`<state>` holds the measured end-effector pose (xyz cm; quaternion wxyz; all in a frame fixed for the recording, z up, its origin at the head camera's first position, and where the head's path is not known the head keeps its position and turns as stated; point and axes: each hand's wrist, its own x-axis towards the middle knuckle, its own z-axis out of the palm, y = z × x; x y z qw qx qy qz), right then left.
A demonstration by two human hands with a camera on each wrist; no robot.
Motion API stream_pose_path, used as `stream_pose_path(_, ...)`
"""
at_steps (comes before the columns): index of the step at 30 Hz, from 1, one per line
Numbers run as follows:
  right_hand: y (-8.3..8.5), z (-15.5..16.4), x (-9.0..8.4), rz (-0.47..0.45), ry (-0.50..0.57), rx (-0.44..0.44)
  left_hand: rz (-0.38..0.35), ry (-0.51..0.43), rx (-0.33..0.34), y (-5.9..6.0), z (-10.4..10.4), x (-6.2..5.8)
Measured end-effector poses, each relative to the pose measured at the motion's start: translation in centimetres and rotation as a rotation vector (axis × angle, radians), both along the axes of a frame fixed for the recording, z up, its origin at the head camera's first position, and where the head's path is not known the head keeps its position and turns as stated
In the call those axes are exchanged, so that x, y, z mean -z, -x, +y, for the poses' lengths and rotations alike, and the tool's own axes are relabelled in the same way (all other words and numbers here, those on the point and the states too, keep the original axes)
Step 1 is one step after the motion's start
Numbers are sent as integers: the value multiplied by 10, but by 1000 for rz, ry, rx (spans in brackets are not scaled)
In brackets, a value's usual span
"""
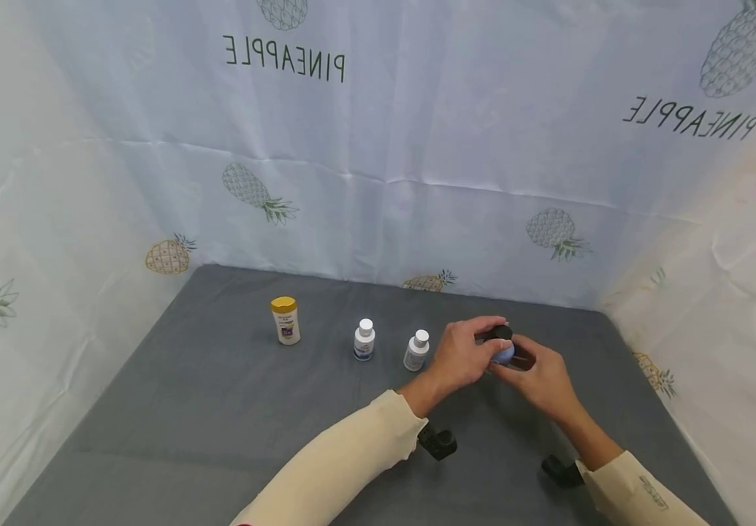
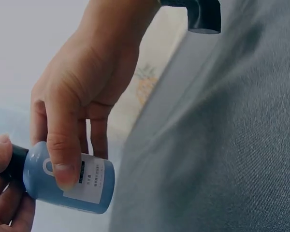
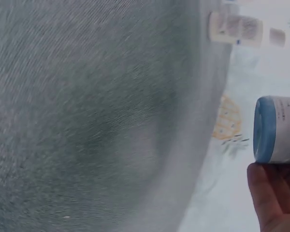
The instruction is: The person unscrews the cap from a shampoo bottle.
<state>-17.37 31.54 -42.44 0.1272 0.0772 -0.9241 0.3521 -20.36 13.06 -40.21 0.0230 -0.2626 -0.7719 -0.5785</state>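
A small blue bottle point(image 1: 504, 355) with a white label and a black cap point(image 1: 501, 332) is held up over the right side of the table. My left hand point(image 1: 458, 358) grips the cap between thumb and fingers. Lower down, my right hand point(image 1: 546, 380) holds the bottle's body, its thumb lying across the label in the left wrist view. The bottle's base point(image 3: 265, 129) faces down above the cloth in the right wrist view, close to my right fingertips point(image 3: 258, 176). Two white bottles, one nearer point(image 1: 416, 351) and one further left point(image 1: 364, 340), stand left of my left hand.
A white bottle with a yellow cap point(image 1: 286, 321) stands at the back left. Grey cloth covers the table point(image 1: 187, 409). White pineapple-print curtains point(image 1: 364, 131) hang behind and at both sides. A black camera mount point(image 1: 438, 443) sits on my left wrist, another point(image 1: 562, 472) on my right.
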Motion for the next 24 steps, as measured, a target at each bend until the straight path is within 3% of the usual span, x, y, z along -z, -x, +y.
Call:
stream_pose_path(6,-13,-6,-12,98,-4,-10,42,-74,22,-11,-8,-12)
stream_pose_path(11,-22,-14,-22,160,-18,-44,32,-128,39,-22,-21,-20)
stream_pose_path(17,-32,-27,-29,229,20,-97,15,-156,56,-33,-38,-26)
stream_pose_path(24,-40,-44,-32,335,-12,-152,55,-203,65,-46,-60,-26)
